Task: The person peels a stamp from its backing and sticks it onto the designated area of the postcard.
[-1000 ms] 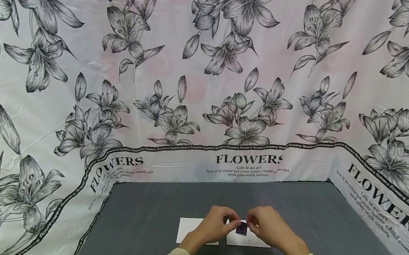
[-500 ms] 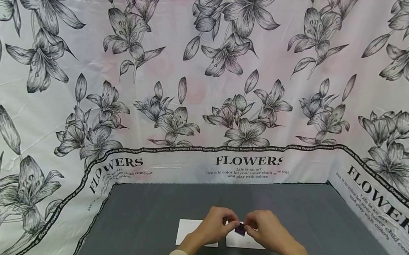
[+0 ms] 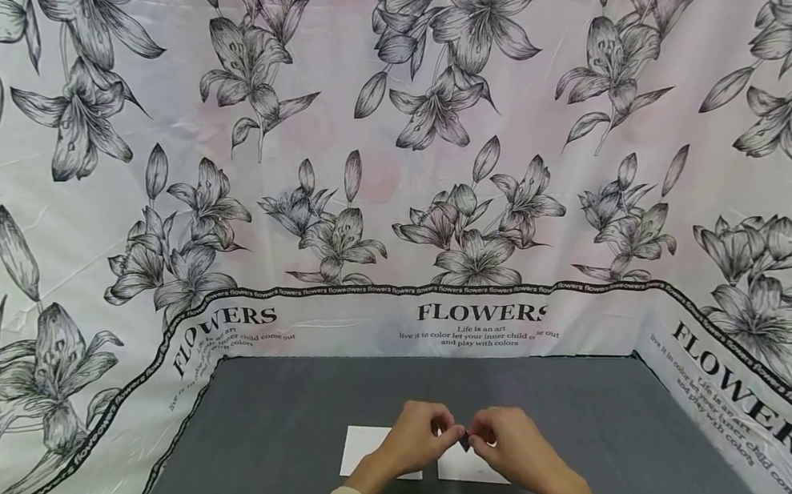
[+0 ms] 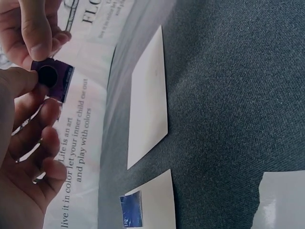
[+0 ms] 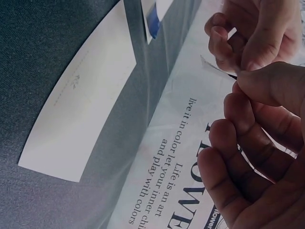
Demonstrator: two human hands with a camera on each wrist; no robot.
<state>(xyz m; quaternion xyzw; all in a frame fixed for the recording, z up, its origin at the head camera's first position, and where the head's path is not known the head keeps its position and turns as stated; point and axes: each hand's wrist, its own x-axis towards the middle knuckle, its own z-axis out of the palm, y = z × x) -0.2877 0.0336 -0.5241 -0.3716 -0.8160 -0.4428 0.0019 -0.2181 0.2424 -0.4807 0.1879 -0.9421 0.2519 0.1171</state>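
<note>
A small dark purple square piece (image 4: pixel 61 86) with a black round in its middle and a finely toothed edge is held up between both hands. My left hand (image 3: pixel 416 438) pinches one side between thumb and index finger; its other fingers are loosely bent. My right hand (image 3: pixel 514 440) pinches the neighbouring edge with thumb and fingertips. In the right wrist view the piece (image 5: pixel 217 68) appears nearly edge-on, partly covered by fingertips. Beneath the hands lies a white card (image 3: pixel 455 468) with faint marks on it.
A second white card (image 3: pixel 361 446) lies to the left, bearing a blue square piece (image 4: pixel 132 210). Nearer the body is a white scrap (image 4: pixel 286 202) with a ragged edge. Flower-printed cloth (image 3: pixel 393 223) walls in the grey table surface (image 3: pixel 262 422).
The purple piece has turned from showing its face to standing nearly edge-on in the head view. My right hand has shifted slightly left, closer to the left.
</note>
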